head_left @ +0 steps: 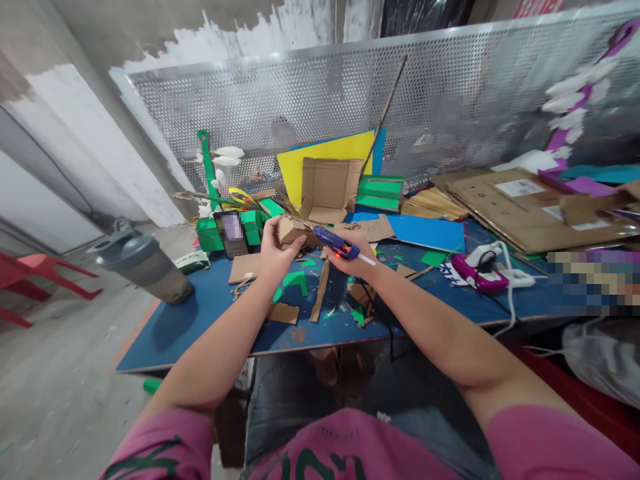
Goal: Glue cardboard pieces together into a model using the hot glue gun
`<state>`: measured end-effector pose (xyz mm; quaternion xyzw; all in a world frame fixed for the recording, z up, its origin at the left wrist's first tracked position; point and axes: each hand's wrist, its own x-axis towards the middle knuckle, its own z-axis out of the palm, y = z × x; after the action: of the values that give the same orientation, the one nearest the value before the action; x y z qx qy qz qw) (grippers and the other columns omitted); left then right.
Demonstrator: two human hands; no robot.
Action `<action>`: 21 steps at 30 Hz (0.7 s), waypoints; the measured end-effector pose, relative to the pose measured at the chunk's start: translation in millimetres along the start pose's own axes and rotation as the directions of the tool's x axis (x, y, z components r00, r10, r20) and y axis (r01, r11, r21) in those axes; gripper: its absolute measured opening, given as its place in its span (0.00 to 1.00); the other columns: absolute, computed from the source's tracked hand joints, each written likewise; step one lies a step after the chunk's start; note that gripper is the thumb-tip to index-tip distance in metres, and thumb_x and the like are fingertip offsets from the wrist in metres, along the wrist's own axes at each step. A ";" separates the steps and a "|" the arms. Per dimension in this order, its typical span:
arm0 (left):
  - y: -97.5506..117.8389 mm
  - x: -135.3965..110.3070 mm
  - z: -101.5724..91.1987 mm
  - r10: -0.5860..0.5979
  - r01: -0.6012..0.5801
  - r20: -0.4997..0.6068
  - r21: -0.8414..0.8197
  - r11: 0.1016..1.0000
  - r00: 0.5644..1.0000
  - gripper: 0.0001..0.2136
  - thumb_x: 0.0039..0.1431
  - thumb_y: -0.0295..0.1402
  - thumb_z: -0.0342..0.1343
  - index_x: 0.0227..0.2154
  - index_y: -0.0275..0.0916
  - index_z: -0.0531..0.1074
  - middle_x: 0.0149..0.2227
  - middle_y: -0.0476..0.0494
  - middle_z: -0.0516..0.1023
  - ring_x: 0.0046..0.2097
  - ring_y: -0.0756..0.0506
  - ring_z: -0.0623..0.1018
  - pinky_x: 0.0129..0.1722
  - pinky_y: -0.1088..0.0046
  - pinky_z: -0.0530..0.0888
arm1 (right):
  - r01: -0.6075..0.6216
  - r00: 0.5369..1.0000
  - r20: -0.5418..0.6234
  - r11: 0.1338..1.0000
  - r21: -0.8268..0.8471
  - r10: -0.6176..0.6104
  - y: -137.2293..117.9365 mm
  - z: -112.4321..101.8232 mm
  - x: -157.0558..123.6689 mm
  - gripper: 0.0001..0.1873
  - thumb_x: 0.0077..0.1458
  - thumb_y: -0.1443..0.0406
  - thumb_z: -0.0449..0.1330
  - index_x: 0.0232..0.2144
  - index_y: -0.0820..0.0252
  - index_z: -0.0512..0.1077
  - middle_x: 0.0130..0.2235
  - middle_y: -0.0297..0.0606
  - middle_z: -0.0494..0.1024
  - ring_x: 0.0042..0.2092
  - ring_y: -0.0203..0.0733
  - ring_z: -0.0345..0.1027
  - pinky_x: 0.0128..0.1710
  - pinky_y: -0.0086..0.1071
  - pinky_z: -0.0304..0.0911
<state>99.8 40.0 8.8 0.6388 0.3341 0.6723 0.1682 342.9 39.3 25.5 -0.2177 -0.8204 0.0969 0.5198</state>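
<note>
My left hand (pixel 277 251) is closed around a small folded piece of brown cardboard (pixel 293 231), held just above the table. In my right hand (pixel 350 257) is a blue hot glue gun (pixel 333 242) with a small red light and a white glue stick poking out of its back. The gun's nozzle points left and lies at the cardboard piece; whether they touch I cannot tell. A black cord hangs from the gun over the table's front edge. Below my hands lie green scraps (pixel 296 284) and a cardboard strip (pixel 321 293).
An open cardboard box (pixel 330 187) stands behind my hands before a yellow sheet (pixel 289 172). Left are a grey tumbler (pixel 150 267), a phone (pixel 233 233) and a green cardboard construction (pixel 210 235). A purple power strip (pixel 480 273) and flattened cardboard (pixel 493 213) lie right. Perforated metal (pixel 225 100) backs the blue table (pixel 200 333).
</note>
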 end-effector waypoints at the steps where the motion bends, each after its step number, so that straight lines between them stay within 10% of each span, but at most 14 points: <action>1: 1.1 -0.5 1.2 0.005 -0.005 -0.006 0.004 1.000 1.000 0.34 0.57 0.47 0.77 0.60 0.46 0.67 0.58 0.40 0.78 0.60 0.37 0.81 0.64 0.56 0.78 | 0.007 1.000 0.004 1.000 -0.006 -0.007 -0.3 0.1 0.3 0.05 0.62 0.61 0.67 0.37 0.55 0.76 0.34 0.39 0.81 0.36 0.46 0.76 0.39 0.38 0.68; 14: 9.0 -3.4 4.5 -0.026 0.025 -0.046 -0.008 1.000 0.999 0.34 0.54 0.47 0.78 0.57 0.44 0.68 0.54 0.42 0.79 0.55 0.39 0.82 0.58 0.61 0.79 | 0.009 0.999 0.042 0.998 -0.057 -0.007 -5.3 -0.5 1.4 0.06 0.62 0.59 0.67 0.37 0.55 0.76 0.36 0.41 0.82 0.38 0.47 0.76 0.41 0.38 0.69; 21: 12.5 1.8 1.6 -0.313 0.268 -0.149 -0.260 0.927 0.938 0.28 0.56 0.46 0.77 0.55 0.45 0.75 0.53 0.46 0.82 0.54 0.44 0.82 0.54 0.72 0.78 | -0.256 0.965 -0.073 0.967 -0.018 0.254 0.3 -6.6 1.3 0.15 0.64 0.53 0.66 0.30 0.55 0.76 0.28 0.36 0.77 0.31 0.43 0.70 0.36 0.38 0.65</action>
<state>103.7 32.6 18.3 0.4912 0.3575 0.7318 0.3089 348.5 39.8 29.3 -0.3316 -0.7681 0.1442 0.5285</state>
